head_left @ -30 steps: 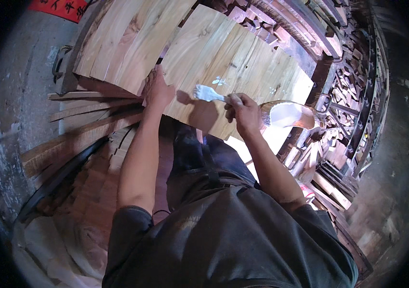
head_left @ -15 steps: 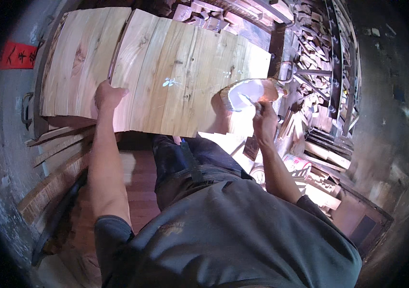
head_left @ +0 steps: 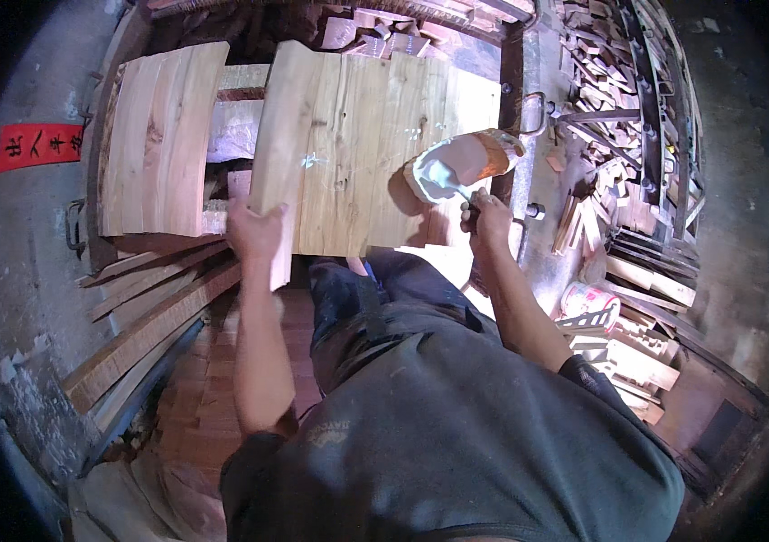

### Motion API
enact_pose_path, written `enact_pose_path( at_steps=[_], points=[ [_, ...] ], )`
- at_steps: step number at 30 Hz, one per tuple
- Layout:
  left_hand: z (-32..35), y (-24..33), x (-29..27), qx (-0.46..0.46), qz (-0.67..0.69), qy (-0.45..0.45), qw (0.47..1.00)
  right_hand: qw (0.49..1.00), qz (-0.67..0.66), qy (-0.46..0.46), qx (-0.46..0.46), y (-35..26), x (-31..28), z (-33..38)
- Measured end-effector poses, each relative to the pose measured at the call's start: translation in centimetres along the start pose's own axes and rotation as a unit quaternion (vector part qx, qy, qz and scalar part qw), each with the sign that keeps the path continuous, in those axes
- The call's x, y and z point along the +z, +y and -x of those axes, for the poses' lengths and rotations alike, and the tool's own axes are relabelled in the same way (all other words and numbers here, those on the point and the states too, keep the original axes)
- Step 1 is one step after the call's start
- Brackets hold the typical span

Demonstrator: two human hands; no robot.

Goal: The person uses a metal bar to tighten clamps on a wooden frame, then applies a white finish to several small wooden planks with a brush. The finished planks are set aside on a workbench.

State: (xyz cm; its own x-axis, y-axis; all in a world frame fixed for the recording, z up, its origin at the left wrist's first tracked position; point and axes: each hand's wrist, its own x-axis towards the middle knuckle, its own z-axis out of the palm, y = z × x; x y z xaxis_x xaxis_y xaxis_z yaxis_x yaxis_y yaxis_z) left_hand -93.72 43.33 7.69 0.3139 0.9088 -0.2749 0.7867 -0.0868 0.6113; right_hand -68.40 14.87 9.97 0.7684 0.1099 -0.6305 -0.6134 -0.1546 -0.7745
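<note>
The left hand point(head_left: 256, 232) is clamped over the near edge of a narrow plank point(head_left: 283, 154), fingers wrapped on top, at about eleven o'clock from the person's chest. That plank lies along the left side of a wide board panel point(head_left: 375, 149) straight ahead at twelve o'clock. The right hand point(head_left: 490, 219) is closed round the handle of a brush point(head_left: 446, 176), whose white-coated bristles dip into a tipped container point(head_left: 461, 163) of white paste (glue, by the look of it) resting on the panel's right part at one o'clock.

A second panel point(head_left: 163, 135) lies well apart at ten o'clock, with a dark gap between the two. Long strips point(head_left: 149, 312) lean at nine o'clock, crowding the left arm's side. Stacked offcuts point(head_left: 624, 154) and a metal frame hem in the right from one to three o'clock. A red paper sign point(head_left: 39, 146) hangs far left.
</note>
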Motion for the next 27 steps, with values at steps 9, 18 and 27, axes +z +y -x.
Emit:
enact_pose_path(
  at_steps=[9,18,27],
  points=[
    [8.5,0.1,2.4,0.093,-0.128,0.051,0.986,0.972,-0.176,-0.087,0.127,0.5,-3.0,-0.9],
    [14.1,-10.4,4.4,-0.119,0.339,0.033,0.933,0.934,-0.244,-0.16,0.204,1.5,-3.5,-2.7],
    [17.1,-6.9,4.4,-0.134,0.343,0.071,0.927,0.889,-0.246,-0.339,0.183,-1.7,-0.9,-1.0]
  ],
)
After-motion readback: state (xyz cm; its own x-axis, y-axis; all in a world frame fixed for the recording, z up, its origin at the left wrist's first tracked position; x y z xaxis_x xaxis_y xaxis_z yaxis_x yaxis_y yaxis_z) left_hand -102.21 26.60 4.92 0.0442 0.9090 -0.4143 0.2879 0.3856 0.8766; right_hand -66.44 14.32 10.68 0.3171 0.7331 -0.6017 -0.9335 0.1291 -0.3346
